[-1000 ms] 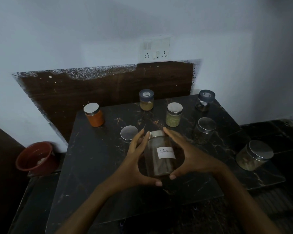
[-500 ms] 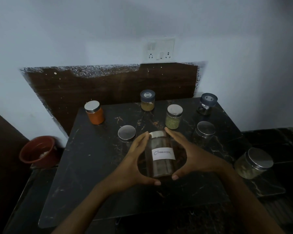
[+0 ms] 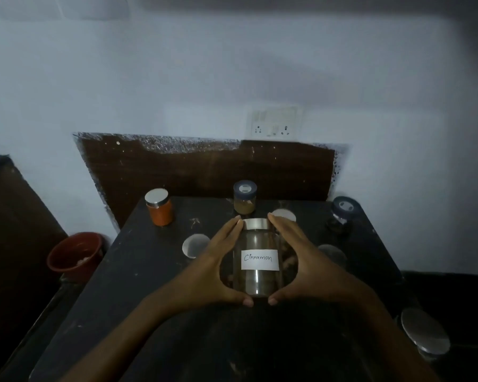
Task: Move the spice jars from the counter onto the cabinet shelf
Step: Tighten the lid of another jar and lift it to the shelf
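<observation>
A clear glass jar with a silver lid and a white label reading "Cinnamon" is held upright between both hands above the dark marble counter. My left hand grips its left side and my right hand grips its right side, thumbs under the base. Other spice jars stand on the counter: an orange-filled jar, a brown-filled jar with a dark lid, a dark-lidded jar at the right, and several silver-lidded jars partly hidden behind my hands.
A large silver-lidded jar stands at the counter's right front corner. A red bucket sits on the floor to the left. A dark wooden panel and a wall socket are behind the counter.
Both hands have lifted the cinnamon jar higher, and the view has tilted up, so the counter and other jars sit lower in the frame.
</observation>
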Available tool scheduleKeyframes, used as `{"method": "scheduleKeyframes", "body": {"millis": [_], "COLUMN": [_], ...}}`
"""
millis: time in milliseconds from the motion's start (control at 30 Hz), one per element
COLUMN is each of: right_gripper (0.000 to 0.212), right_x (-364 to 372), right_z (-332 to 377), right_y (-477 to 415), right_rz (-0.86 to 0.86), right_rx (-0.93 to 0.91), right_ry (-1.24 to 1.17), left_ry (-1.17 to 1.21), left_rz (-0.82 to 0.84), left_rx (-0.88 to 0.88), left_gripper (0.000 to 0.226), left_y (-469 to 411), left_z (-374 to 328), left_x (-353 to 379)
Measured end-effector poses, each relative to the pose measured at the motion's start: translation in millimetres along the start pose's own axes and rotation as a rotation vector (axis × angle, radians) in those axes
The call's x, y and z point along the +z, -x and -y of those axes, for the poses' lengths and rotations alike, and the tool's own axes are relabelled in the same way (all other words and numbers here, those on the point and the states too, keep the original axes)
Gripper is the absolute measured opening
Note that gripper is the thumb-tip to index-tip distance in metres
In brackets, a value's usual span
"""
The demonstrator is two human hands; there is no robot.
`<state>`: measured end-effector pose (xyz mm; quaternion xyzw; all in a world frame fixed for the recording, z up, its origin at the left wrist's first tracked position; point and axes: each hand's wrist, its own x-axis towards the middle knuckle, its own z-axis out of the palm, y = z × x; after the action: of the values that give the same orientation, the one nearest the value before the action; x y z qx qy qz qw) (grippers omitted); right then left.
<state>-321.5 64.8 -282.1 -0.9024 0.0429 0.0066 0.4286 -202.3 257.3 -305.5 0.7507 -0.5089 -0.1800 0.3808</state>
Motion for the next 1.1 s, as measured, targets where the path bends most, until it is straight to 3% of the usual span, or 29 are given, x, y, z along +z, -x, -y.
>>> {"method": "scheduleKeyframes", "body": {"millis": [467,767,1100], "right_gripper": [0.124,0.117,0.131], "right_x": [-102.9,-151.6,-214.2], "right_z": [99.1,179.7,281.0], "right_y": [-84.9,-142.9,-218.3], "right_rz": [-0.275,-0.410,-0.604], "right_rx": [-0.472,-0.650,-0.831], "right_ry": [0.188,0.328,0.439], "left_ry": [-0.339,-0.429,-0.649], "left_rz": [-0.319,-0.464,-0.655], "left_rx": [0.282,0.454,0.609], "left_gripper": [0.119,0.115,0.115], "left_y": [-66.8,-98.7,-136.8], "left_z": [-74.3,-103.0,-142.1], "left_x": [-143.2,-241.5,-364.6]}}
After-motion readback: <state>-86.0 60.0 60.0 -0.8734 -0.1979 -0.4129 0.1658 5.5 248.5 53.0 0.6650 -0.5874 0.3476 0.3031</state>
